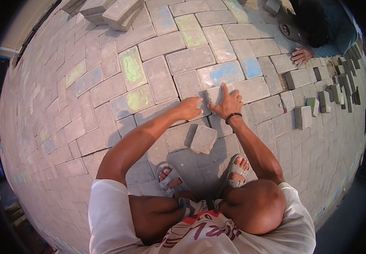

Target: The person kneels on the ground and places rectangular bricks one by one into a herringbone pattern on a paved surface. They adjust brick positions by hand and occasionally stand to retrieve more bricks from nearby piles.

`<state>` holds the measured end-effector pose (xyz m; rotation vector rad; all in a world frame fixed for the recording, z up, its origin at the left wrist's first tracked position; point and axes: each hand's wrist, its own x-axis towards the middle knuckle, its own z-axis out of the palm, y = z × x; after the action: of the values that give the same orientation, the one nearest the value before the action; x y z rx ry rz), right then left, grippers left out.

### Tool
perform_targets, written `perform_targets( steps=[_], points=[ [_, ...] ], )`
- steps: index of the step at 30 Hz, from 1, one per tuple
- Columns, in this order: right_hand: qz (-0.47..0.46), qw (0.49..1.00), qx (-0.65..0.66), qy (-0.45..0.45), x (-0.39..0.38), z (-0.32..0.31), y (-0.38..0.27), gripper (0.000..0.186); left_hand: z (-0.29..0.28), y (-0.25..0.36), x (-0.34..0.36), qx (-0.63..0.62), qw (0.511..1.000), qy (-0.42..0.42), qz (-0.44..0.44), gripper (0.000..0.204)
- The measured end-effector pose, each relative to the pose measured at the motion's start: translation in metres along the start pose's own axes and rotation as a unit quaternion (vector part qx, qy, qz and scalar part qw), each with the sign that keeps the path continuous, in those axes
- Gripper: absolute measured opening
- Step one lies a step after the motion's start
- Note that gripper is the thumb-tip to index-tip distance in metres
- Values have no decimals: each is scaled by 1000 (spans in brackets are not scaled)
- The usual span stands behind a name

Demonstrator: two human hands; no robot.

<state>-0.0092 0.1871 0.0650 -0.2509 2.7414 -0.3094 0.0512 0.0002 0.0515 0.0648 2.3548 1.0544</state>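
My right hand grips a grey paver piece with a rough side, its fingers spread over the top and thumb at the near left. Just left of it, my left hand rests low at the joint, fingers curled; whatever they may hold is hidden. A loose broken paver piece lies below my hands, between my sandalled feet. Around them is herringbone paving, with patches of blue and green colour on some blocks above my hands.
Loose pavers are stacked at the top left. At the upper right, another person crouches, a hand on the paving. Along the right, several short cut pieces stand on the pavers and beside narrow gaps. The paving's edge curves along the left.
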Motion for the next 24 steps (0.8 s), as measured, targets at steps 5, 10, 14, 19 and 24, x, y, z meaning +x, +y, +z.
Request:
perform_targets(
  steps=[5,10,14,19,24],
  points=[
    [7,1000,0,-10,4,-9,14,105,1,14,16,-8,1000,-15,-14,60],
    [-35,997,62,-3,-7,-13,26,108,2,-12,15,-109,994,18,-17,58],
    [-17,996,88,-24,-44,-46,83,110,2,-14,4,-67,998,7,-13,54],
    [59,998,36,-1,-88,-49,192,111,12,-23,-3,20,999,10,38,54],
    [133,990,3,36,-136,-49,279,112,18,-26,-5,121,989,-6,90,55]
  ],
)
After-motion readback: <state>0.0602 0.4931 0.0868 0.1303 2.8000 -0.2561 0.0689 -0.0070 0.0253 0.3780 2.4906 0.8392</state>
